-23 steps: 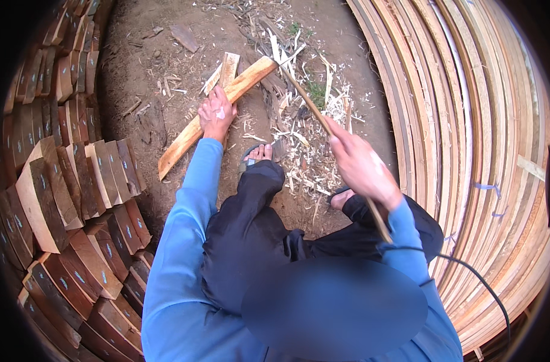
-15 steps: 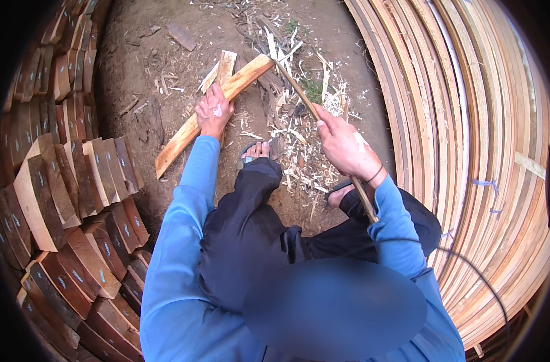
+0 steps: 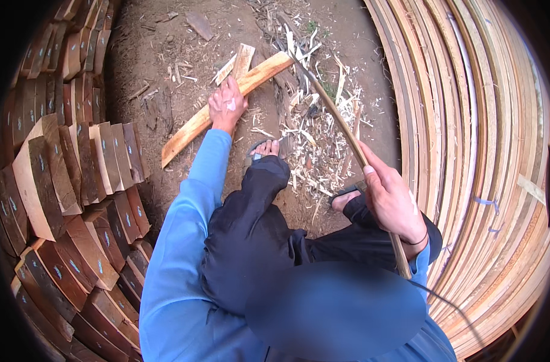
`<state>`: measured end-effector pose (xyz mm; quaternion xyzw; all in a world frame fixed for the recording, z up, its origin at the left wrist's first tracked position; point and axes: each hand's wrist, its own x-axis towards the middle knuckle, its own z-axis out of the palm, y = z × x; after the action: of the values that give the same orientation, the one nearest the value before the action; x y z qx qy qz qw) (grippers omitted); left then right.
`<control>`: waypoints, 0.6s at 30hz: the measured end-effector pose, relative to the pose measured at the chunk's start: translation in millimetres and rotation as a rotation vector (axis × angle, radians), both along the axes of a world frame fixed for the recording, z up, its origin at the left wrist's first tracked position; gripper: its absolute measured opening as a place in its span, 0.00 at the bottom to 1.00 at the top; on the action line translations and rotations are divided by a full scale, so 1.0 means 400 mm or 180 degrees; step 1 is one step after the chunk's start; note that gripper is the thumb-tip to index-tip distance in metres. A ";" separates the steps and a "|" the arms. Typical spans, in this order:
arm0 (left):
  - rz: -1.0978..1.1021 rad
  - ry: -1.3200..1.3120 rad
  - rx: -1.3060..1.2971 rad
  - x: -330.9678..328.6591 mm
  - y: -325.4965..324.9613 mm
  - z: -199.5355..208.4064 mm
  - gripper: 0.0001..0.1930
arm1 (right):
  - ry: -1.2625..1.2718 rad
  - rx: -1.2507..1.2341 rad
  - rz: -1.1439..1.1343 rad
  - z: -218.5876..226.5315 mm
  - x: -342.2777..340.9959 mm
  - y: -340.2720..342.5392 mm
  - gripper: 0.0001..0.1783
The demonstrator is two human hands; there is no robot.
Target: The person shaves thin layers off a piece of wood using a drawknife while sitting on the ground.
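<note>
My left hand (image 3: pixel 228 108) grips a narrow wooden plank (image 3: pixel 193 128) about its middle; the plank slants from lower left to upper right. Under it lies a short piece of board (image 3: pixel 243 59), crossing it. My right hand (image 3: pixel 388 196) is wrapped round the long wooden handle of a long-handled knife (image 3: pixel 340 120). The dark blade is seen nearly edge-on, at the plank's upper right end; I cannot tell if it touches the wood. The handle's lower end runs beneath my right wrist.
Wood shavings (image 3: pixel 314 142) litter the ground by my feet. Stacked dark boards (image 3: pixel 76 253) rise on the left. Long pale planks (image 3: pixel 450 139) are piled on the right. A flat scrap of wood (image 3: pixel 199 25) lies farther off.
My right hand has drawn back toward my body and right, bringing the knife's handle with it. My left hand still holds the plank. The whole view has shifted slightly.
</note>
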<state>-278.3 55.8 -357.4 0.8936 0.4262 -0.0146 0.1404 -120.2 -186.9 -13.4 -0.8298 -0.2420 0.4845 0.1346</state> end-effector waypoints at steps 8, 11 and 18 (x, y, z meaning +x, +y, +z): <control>0.0059 -0.0055 0.0110 0.003 0.009 0.008 0.27 | 0.0057 -0.0143 -0.0139 -0.013 -0.008 0.028 0.28; 0.0024 -0.0065 -0.0061 0.007 0.000 0.018 0.26 | -0.0054 -0.0093 -0.0093 -0.024 -0.001 0.023 0.28; 0.0123 -0.0097 -0.0005 0.004 -0.002 0.011 0.26 | -0.0221 0.0214 0.0077 -0.062 -0.026 -0.022 0.29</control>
<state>-276.8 54.8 -352.8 0.8852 0.4412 0.0014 0.1479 -130.5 -195.7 -38.1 -0.8381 -0.2727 0.4487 0.1480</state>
